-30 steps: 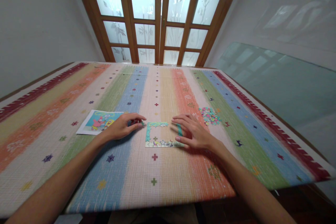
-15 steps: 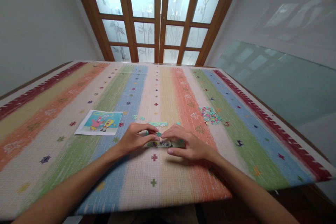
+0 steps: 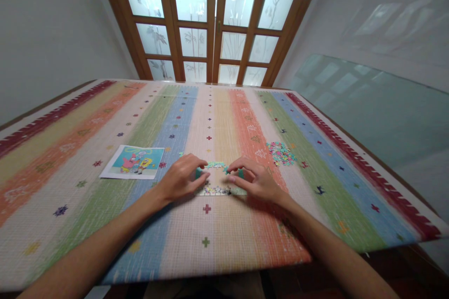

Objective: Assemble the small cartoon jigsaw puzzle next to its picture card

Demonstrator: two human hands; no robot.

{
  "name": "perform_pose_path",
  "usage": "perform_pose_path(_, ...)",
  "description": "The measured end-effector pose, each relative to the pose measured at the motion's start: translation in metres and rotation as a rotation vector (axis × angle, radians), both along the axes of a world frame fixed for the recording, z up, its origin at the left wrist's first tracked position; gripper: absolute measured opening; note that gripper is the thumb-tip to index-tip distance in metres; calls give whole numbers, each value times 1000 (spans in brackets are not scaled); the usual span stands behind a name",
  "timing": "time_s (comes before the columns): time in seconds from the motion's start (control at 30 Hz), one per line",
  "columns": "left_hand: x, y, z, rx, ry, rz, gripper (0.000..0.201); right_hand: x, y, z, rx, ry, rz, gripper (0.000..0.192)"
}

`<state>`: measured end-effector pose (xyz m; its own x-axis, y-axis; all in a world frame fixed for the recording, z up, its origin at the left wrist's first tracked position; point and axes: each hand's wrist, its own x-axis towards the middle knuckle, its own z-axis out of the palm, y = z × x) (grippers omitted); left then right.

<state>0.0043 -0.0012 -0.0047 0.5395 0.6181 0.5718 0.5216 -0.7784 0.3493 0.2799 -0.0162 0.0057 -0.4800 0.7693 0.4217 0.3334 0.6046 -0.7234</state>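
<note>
A partly assembled jigsaw puzzle [image 3: 216,191] lies between my hands, with a teal strip along its far edge and a multicoloured strip along its near edge; tablecloth shows through its middle. My right hand [image 3: 257,180] pinches a small teal puzzle piece [image 3: 225,170] between thumb and index finger, close to the far strip. At the puzzle's left side rests my left hand [image 3: 185,175], thumb and index finger apart with nothing visible between them. Both hands cover parts of the side edges.
A printed cartoon picture [image 3: 138,162] lies to the left. On the right is a pile of loose puzzle pieces [image 3: 281,154]. A striped tablecloth [image 3: 189,243] covers the table. Behind stand wooden doors with glass panes [image 3: 234,5].
The teal piece has gone from between both hands to the right hand, farther right and away from me. My hands have moved apart, baring the puzzle's middle.
</note>
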Motion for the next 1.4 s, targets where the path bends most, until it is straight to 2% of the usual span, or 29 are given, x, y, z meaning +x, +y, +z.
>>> perform_pose_path(0.07,-9,8,0,3,52,103,12,6,7,-4,2,-22,-100,8)
perform_pose_path(0.13,-19,16,-1,-17,114,212,20,12,14,-8,5,-45,-169,8)
perform_pose_path(0.23,-32,25,-4,-72,196,322,34,19,22,-12,14,-80,-210,8)
perform_pose_path(0.33,-40,31,-7,-145,241,378,42,22,25,-15,25,-126,-228,9)
perform_pose_path(0.57,-46,35,-7,-273,220,351,36,22,25,-16,27,-204,-212,8)
perform_pose_path(0.77,-49,37,-6,-310,170,347,29,22,27,-19,62,-275,-146,17)
perform_pose_path(1.0,-51,37,-2,-357,139,345,23,22,27,-23,112,-334,-144,19)
perform_pose_path(1.27,-57,39,-1,-317,147,303,37,23,33,-29,220,-364,-153,21)
perform_pose_path(1.4,-59,41,-2,-300,154,291,38,24,35,-31,232,-384,-162,21)
